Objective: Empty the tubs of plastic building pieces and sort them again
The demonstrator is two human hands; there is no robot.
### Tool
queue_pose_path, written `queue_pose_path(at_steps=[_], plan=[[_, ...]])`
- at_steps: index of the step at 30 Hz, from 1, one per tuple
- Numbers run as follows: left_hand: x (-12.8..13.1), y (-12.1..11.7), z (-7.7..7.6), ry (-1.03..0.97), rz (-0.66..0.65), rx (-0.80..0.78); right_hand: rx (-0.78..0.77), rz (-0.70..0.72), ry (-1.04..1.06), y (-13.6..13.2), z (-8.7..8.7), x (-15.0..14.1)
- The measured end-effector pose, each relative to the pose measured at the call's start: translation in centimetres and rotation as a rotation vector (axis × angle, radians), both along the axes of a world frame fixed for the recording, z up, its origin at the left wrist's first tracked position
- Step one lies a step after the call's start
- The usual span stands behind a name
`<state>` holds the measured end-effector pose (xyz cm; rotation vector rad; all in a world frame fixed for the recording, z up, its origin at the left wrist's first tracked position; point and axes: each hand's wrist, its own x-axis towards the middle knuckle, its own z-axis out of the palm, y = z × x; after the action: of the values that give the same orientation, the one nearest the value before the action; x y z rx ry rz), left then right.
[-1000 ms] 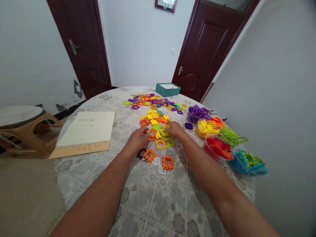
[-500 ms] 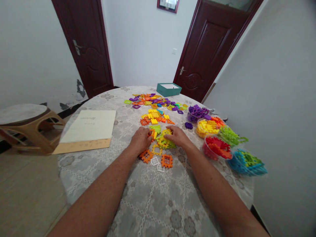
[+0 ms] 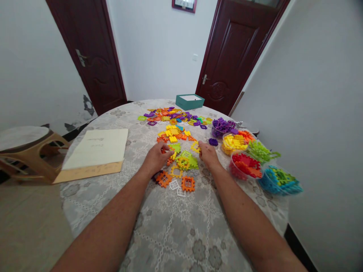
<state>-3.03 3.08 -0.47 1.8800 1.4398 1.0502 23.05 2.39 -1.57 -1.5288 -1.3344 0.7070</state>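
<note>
My right hand [image 3: 209, 155] pinches a yellow square building piece with a hole [image 3: 195, 146], held at the right of the small pile. My left hand [image 3: 157, 156] rests over orange pieces [image 3: 169, 161] at the pile's left side, its thumb and fingers curved and apart. Between the hands lie a green house-shaped plate [image 3: 193, 163] and a yellow window piece [image 3: 183, 163]. Nearer me are a yellow frame piece [image 3: 176, 172], two orange window pieces [image 3: 188, 184] and white window lattices [image 3: 174, 184]. Yellow bar pieces [image 3: 172, 132] sit just beyond.
A larger mixed pile [image 3: 170, 114] spreads farther back, before a teal box [image 3: 190, 102]. Tubs of purple [image 3: 222, 126], yellow [image 3: 234, 143], red [image 3: 246, 166] and blue [image 3: 279, 183] pieces line the right. A paper sheet [image 3: 96, 147] lies left; a stool [image 3: 31, 151] stands beside the table.
My right hand has moved away from the green plate, rightward and back, taking a yellow square piece with it. My left hand stays near the orange pieces. The view has shifted slightly.
</note>
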Motion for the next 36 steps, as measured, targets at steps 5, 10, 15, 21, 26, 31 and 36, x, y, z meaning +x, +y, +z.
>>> queue_pose_path(at_steps=[5, 10, 15, 21, 26, 31, 36], plan=[[0.7, -0.2, 0.0, -0.399, -0.016, -0.201, -0.006, 0.091, 0.194, -0.6, 0.4, -1.2], [1.3, -0.9, 0.2, -0.648, 0.000, -0.387, -0.058, 0.345, 0.247, -1.7, 1.0, -2.8], [1.8, -1.4, 0.6, -0.728, -0.037, -0.454, -0.057, 0.412, 0.086, -2.3, 0.7, -5.0], [2.2, -2.0, 1.3, -0.856, -0.094, -0.506, 0.042, 0.299, -0.005, -2.3, 0.2, -5.6], [2.1, -2.1, 1.5, -0.909, -0.188, -0.578, 0.176, 0.249, -0.336, -2.9, 1.0, -5.4], [2.1, -2.1, 1.6, -0.817, -0.245, -0.532, 0.313, 0.281, -0.496, -3.4, 1.7, -6.2], [1.8, -1.8, 2.0, -0.766, -0.232, -0.465, 0.206, 0.272, -0.410, -3.5, 3.2, -6.3]])
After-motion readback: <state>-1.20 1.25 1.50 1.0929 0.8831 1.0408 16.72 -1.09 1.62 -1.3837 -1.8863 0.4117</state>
